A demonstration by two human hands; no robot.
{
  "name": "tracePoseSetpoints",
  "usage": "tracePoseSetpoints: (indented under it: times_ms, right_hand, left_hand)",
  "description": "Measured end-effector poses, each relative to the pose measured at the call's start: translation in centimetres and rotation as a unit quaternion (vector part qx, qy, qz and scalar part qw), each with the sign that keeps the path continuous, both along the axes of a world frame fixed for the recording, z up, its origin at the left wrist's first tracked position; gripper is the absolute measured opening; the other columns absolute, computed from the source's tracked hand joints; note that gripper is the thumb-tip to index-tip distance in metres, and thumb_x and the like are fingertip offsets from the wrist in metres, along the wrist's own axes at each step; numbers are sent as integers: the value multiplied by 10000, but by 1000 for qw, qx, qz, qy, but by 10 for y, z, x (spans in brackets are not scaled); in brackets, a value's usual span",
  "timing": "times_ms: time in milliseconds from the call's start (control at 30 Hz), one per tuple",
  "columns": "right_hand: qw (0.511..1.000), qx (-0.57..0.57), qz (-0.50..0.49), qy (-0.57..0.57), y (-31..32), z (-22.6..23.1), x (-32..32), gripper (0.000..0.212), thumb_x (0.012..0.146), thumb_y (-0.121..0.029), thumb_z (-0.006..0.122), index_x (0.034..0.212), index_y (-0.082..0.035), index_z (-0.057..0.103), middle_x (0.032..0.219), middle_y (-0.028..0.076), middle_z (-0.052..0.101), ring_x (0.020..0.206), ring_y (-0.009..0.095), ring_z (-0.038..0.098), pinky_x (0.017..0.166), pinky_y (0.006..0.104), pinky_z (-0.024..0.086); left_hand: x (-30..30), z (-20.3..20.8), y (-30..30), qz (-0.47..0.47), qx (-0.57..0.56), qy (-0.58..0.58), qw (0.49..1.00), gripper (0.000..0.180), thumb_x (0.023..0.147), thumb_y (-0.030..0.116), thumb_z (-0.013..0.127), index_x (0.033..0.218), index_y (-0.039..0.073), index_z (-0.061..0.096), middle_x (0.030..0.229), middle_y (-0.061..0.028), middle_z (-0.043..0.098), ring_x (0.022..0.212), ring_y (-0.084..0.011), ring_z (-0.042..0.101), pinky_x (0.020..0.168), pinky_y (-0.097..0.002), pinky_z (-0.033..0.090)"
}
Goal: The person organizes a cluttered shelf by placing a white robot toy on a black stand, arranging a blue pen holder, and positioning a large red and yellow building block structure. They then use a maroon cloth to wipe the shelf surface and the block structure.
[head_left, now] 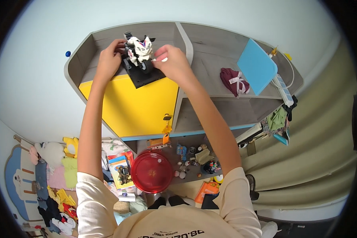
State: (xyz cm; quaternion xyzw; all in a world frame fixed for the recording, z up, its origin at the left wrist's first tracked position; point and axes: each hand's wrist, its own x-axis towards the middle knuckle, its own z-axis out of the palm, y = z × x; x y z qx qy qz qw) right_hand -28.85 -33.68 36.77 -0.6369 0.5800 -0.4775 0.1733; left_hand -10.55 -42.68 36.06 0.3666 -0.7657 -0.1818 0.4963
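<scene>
The grey shelf unit (210, 47) stands before me, its left section fronted by a yellow door (142, 107). In the right section, a blue panel (258, 65) leans upright; a maroon cloth (233, 81) lies to its left. Below the unit is a round red container (152, 173).

The black base plate (148, 80) sits above the yellow door, one corner projecting past the door's upper edge. The white model motorcycle (142, 48) is upright over this plate, between my hands, its front wheel toward me.

My left hand (110, 59) is at the motorcycle's left side, fingers partly bent; the model hides some fingertips, so I cannot tell how firmly they grip. My right hand (171, 60) is beside the front wheel, fingers curled inward. A small white part (164, 60) shows at these fingers; I cannot tell whether they pinch it.
</scene>
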Motion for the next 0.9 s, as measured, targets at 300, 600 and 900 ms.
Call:
tracePoseSetpoints:
  times_ms: [300, 600, 900]
  right_hand:
    - [994, -101, -26, -30, -57, -28, 10, 146, 714, -88, 613, 826, -29, 686, 796, 188, 638, 765, 318, 625, 718, 358, 488]
    - [981, -108, 36, -157, -57, -33, 13, 185, 756, -24, 525, 871, 25, 661, 834, 231, 624, 812, 344, 611, 754, 374, 481]
    - [969, -55, 152, -184, -51, -25, 7, 206, 781, 1, 511, 932, 79, 627, 726, 158, 639, 618, 181, 632, 621, 311, 503]
  left_hand:
    - [10, -8, -19, 7, -8, -22, 1000, 410, 758, -91, 395, 1128, 30, 525, 916, -112, 620, 820, -140, 575, 768, -266, 444]
    - [3, -3, -8, 16, 31, -29, 999, 303, 857, 30, 464, 1155, 2, 512, 988, -48, 610, 889, -109, 525, 817, -228, 407]
    - [12, -4, -9, 102, -198, -211, 952, 318, 846, 137, 503, 1143, 25, 502, 966, -114, 596, 841, -219, 552, 761, -303, 434]
